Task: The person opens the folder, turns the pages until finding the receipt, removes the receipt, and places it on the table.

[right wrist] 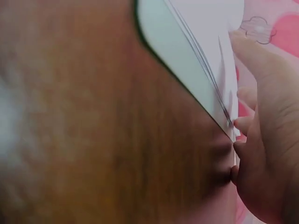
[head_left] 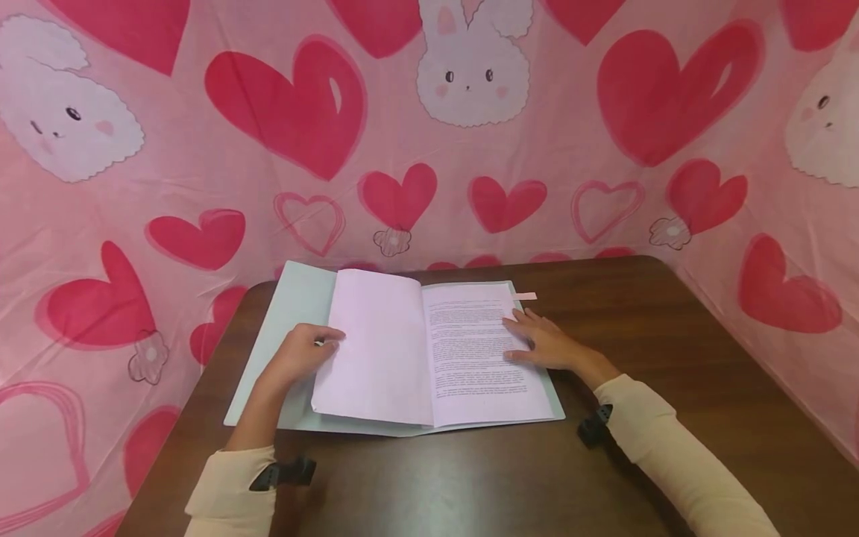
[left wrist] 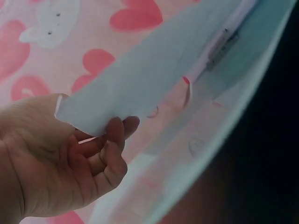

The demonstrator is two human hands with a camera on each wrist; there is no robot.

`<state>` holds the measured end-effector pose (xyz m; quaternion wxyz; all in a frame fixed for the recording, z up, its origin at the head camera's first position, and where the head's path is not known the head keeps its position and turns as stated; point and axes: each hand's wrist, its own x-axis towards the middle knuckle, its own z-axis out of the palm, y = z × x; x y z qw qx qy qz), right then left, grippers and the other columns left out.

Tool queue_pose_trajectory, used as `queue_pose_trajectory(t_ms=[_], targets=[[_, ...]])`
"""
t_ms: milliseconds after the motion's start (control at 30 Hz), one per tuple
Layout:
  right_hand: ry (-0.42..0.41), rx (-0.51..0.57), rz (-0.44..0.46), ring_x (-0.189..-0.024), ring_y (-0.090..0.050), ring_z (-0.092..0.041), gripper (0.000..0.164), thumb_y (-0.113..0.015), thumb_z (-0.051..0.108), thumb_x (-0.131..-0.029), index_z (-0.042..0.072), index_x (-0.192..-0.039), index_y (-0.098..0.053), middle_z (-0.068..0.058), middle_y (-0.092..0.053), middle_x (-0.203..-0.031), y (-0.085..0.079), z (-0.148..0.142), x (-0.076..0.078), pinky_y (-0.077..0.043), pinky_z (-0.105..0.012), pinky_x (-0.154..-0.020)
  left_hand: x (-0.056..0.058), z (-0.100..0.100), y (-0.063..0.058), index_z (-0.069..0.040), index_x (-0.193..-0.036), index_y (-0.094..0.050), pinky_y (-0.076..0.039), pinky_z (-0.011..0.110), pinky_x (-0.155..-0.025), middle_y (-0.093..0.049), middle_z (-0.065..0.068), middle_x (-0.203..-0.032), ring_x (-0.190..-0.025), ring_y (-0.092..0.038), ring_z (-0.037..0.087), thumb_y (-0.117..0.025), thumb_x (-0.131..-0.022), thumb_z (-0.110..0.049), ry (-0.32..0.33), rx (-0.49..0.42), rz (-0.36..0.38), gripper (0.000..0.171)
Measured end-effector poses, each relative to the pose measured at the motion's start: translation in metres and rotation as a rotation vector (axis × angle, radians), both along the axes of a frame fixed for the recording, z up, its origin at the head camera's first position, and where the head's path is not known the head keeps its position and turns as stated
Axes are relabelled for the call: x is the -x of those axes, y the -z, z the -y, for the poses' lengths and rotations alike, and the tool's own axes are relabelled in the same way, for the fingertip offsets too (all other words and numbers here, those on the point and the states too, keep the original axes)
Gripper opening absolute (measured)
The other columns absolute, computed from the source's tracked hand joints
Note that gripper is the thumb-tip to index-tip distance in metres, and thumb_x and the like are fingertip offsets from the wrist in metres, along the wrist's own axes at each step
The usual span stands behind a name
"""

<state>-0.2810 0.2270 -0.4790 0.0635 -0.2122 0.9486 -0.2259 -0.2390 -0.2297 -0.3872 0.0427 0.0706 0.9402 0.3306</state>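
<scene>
A pale green folder (head_left: 285,298) lies spread on the table with papers in it. My left hand (head_left: 310,349) pinches the outer left edge of a turned white sheet (head_left: 379,350), which bows up over the folder's left cover. In the left wrist view the sheet (left wrist: 112,93) runs between the curled fingers (left wrist: 114,163) and the thumb side of the hand. On the other half, my right hand (head_left: 546,341) rests with spread fingers on the right margin of a printed page (head_left: 470,358). In the right wrist view its fingertips (right wrist: 240,123) are at the edge of the stacked papers.
A small pale pink tab (head_left: 526,296) sticks out at the upper right of the papers. Brown wooden table (head_left: 416,485) surrounds the folder. Behind it hangs a pink cloth (head_left: 470,149) with hearts and rabbits. A dark clip-like piece (left wrist: 222,46) shows near the folder's spine.
</scene>
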Motion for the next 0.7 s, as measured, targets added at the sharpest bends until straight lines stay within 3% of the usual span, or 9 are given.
queue_pose_trajectory(t_ms=[333, 500, 700], targets=[[0.006, -0.074, 0.004, -0.159, -0.008, -0.047, 0.096, -0.064, 0.065, -0.085, 0.016, -0.161, -0.031, -0.017, -0.015, -0.172, 0.006, -0.001, -0.002, -0.004, -0.069, -0.125, -0.005, 0.008, 0.026, -0.006, -0.137, -0.063, -0.058, 0.040, -0.084, -0.062, 0.026, -0.139, -0.103, -0.064, 0.030, -0.075, -0.091, -0.026, -0.080, 0.031, 0.109, 0.052], [0.004, -0.082, 0.002, -0.159, -0.007, -0.047, 0.096, -0.064, 0.065, -0.085, 0.016, -0.161, -0.031, -0.016, -0.015, -0.172, 0.007, 0.000, -0.003, -0.003, -0.069, -0.125, -0.006, 0.009, 0.035, -0.006, -0.139, -0.062, -0.058, 0.040, -0.084, -0.064, 0.026, -0.135, -0.098, -0.064, 0.028, -0.081, -0.086, -0.030, -0.084, 0.072, 0.087, 0.062], [0.010, -0.090, 0.006, -0.160, -0.006, -0.045, 0.097, -0.063, 0.067, -0.084, 0.018, -0.161, -0.029, -0.014, -0.013, -0.172, 0.009, 0.000, 0.000, -0.002, -0.068, -0.125, -0.008, 0.010, 0.047, -0.006, -0.141, -0.060, -0.057, 0.051, -0.096, -0.065, 0.024, -0.134, -0.113, -0.064, 0.035, -0.081, -0.086, -0.026, -0.072, 0.129, 0.041, 0.062]])
